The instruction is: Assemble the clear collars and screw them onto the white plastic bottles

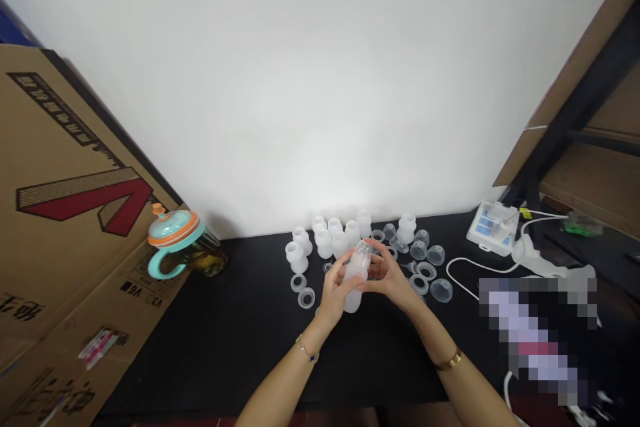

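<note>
A small frosted white baby bottle (354, 279) with a clear piece at its upper end is held tilted above the black table. My left hand (334, 295) wraps round its body from the left. From the right, my right hand (395, 282) closes on it, a fingertip near the clear top and the thumb against the side. Several white bottle bodies (324, 243) without caps stand just behind my hands. To the right lie clear domed caps (441, 290) and translucent rings (426, 271). Two more rings (307, 297) lie left of my left hand.
On the left, a jug (193, 250) with a teal and orange lid stands beside a large cardboard box (65, 213). A white power strip (493, 227) with cables lies at the right, near a blurred-out patch. A white wall (320, 80) rises behind the table (240, 353).
</note>
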Motion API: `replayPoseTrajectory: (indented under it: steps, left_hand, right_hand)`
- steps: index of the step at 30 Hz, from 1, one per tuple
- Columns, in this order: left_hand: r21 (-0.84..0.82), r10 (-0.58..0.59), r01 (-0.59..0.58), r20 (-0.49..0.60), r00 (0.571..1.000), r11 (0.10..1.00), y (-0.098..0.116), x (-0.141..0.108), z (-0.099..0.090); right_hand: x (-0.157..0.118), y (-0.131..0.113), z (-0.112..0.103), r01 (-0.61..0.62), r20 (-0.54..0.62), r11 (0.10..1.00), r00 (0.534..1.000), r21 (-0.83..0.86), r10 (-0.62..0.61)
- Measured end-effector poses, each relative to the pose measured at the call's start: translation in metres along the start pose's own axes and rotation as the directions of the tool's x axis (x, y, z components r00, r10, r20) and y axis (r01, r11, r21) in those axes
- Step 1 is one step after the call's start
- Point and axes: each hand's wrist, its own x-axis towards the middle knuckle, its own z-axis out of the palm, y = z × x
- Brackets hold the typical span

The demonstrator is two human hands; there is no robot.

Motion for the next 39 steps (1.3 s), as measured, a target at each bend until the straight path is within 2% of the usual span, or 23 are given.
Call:
replayPoseTrajectory:
  steps: [18, 28, 31, 33, 36, 39]
  left_hand:
    - [0.000, 0.025, -0.025, -0.033, 0.999, 1.000, -0.001, -0.001, 0.002]
    - [0.085, 0.154, -0.157, 0.043, 0.987, 0.984, 0.005, -0.003, -0.002]
    - [0.088, 0.138, -0.144, 0.072, 0.988, 0.986, 0.004, -0.004, -0.003]
    - [0.031, 0.105, -0.108, 0.074, 0.992, 0.994, 0.000, -0.004, -0.003]
    - [-0.080, 0.049, -0.044, 0.057, 0.997, 0.996, -0.005, -0.003, -0.001]
    - [-0.110, 0.006, -0.001, 0.044, 0.999, 0.994, -0.006, 0.000, 0.000]
  right_hand:
    - [0.002, 0.004, -0.002, 0.005, -0.036, 1.000, 0.999, 0.019, -0.004]
    - [-0.004, 0.002, -0.002, 0.141, 0.074, 0.984, 0.988, -0.106, -0.134]
    - [-0.006, 0.000, 0.001, 0.161, 0.054, 0.979, 0.986, -0.126, -0.155]
    - [-0.006, -0.002, 0.004, 0.163, 0.027, 0.980, 0.987, -0.112, -0.161]
    - [-0.005, -0.003, 0.006, 0.125, -0.015, 0.988, 0.992, -0.090, -0.127]
    - [-0.002, 0.000, 0.006, 0.096, -0.065, 0.986, 0.992, -0.136, -0.105]
